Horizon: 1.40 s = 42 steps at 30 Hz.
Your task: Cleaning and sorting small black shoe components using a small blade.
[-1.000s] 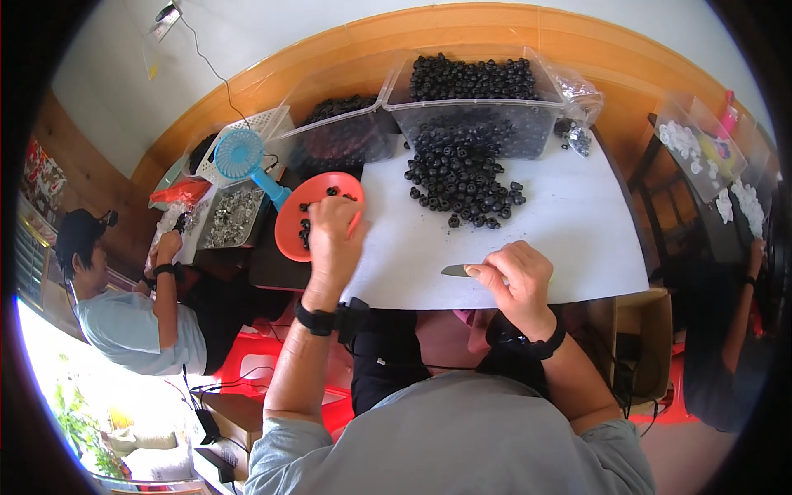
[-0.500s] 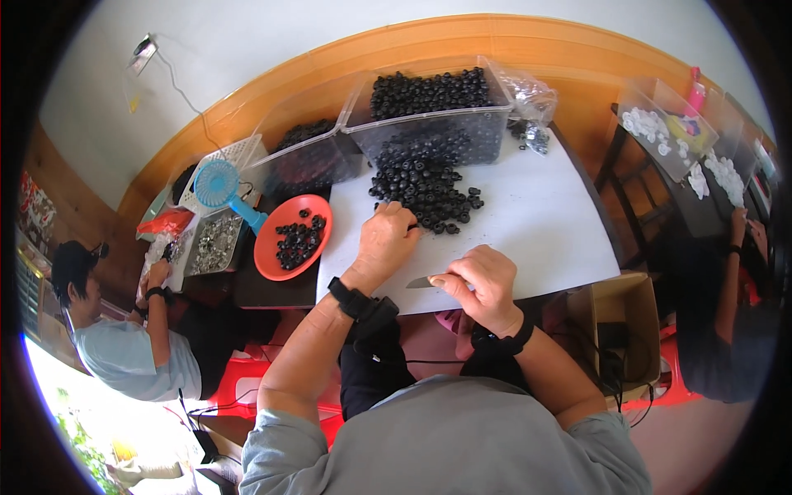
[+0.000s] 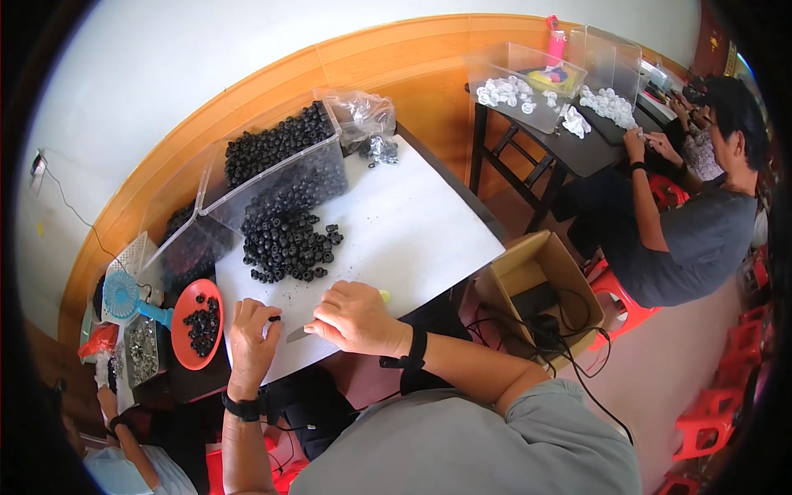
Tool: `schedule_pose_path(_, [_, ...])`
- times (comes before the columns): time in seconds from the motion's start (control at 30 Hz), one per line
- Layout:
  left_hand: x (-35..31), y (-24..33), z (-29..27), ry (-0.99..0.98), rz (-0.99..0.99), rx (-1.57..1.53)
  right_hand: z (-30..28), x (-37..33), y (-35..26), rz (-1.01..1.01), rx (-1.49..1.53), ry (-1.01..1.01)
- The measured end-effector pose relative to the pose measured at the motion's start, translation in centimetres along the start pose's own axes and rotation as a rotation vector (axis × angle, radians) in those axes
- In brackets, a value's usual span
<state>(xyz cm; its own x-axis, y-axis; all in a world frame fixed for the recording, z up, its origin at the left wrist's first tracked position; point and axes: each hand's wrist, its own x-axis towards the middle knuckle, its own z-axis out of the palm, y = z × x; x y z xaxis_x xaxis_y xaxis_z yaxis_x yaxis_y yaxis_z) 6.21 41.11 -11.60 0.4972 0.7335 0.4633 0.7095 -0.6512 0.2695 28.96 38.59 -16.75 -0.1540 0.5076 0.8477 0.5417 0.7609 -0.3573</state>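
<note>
"What's changed?"
"My left hand [image 3: 253, 340] has come nearer from the black pile [image 3: 287, 247], thumb and finger pinched on one black piece [image 3: 274, 318], just left of the knife [image 3: 298, 334] my right hand [image 3: 355, 319] grips with curled fingers. I judge that piece within the blade's reach."
"The others?"
"Mostly farther off, heaped; some left, in the red dish [image 3: 182, 350]."
"Any writing?"
"None I can read."

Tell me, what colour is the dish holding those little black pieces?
The dish is orange-red, seen best in the head view.
</note>
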Motion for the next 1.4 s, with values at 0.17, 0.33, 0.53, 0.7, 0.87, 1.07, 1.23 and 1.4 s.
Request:
schedule_pose_path(0.17, [-1.5,-0.1,1.1,0.138,-0.139,-0.059,0.1,0.2,0.0,0.004,-0.066,-0.089])
schedule_pose_path(0.33, [-2.2,-0.8,2.4,0.297,-0.257,-0.023,-0.5,0.6,0.0,-0.050,-0.076,-0.169])
schedule_pose_path(0.53, [-2.4,-1.8,2.5,0.304,-0.260,-0.054,-1.1,1.2,-0.6,-0.050,-0.210,-0.345])
schedule_pose_path(0.7, [-2.9,-1.4,2.3,0.328,-0.201,-0.144,0.8,3.1,0.0,0.024,-0.375,-0.449])
schedule_pose_path(0.87, [-3.3,-1.3,2.4,0.348,-0.238,-0.143,2.4,4.8,2.0,0.117,-0.602,-0.391])
schedule_pose_path(1.07, [-3.5,-1.4,2.5,0.390,-0.327,-0.109,0.7,4.1,0.6,0.096,-0.364,-0.385])
schedule_pose_path(1.23, [-3.4,-1.8,2.9,0.370,-0.226,0.104,-0.7,4.3,0.5,0.095,-0.498,-0.355])
schedule_pose_path(1.4, [-2.5,-0.8,2.3,0.314,-0.159,0.238,-1.2,3.3,3.1,0.070,-0.430,-0.492])
